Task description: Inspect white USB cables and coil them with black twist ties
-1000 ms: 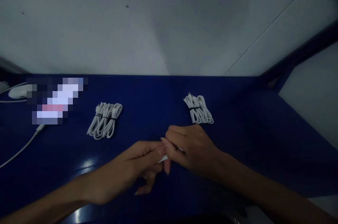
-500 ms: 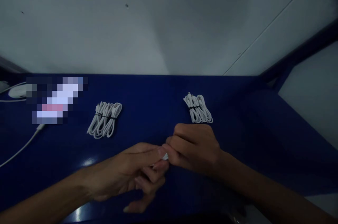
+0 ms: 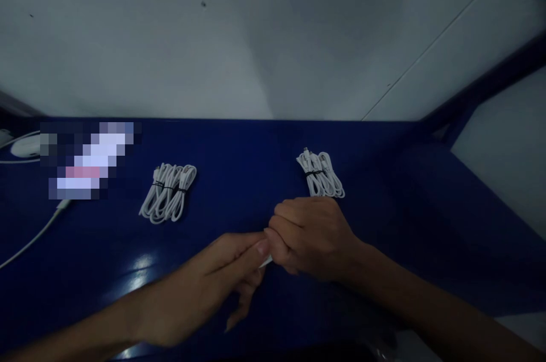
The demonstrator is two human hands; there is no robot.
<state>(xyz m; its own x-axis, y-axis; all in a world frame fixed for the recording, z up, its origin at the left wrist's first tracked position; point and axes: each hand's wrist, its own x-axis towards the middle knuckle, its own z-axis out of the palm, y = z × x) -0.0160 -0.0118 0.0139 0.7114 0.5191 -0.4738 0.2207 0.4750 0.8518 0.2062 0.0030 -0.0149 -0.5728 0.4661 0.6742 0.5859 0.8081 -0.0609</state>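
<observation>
My left hand (image 3: 209, 279) and my right hand (image 3: 313, 240) meet over the near middle of the blue table. Between them shows a short bit of white cable (image 3: 267, 262); the rest is hidden by the fingers. My left thumb presses on it, with the lower fingers bent beneath. The right fingers are curled tight around its other side. Just beyond my right hand lies a row of coiled white cables (image 3: 321, 173) bound with black ties. A similar group of tied white cables (image 3: 168, 193) rests to the left, beyond my left hand.
At the far left a phone-like lit object (image 3: 91, 160), blurred out, lies with a white cord (image 3: 36, 242) plugged into its near end. Beside it is a white rounded device (image 3: 25, 146). A pale wall (image 3: 170, 55) rises behind the blue table (image 3: 239, 169).
My left hand has turned so its lower fingers are drawn in closer. My right hand has closed further over the white cable and shifted slightly left. The cable groups stay in place.
</observation>
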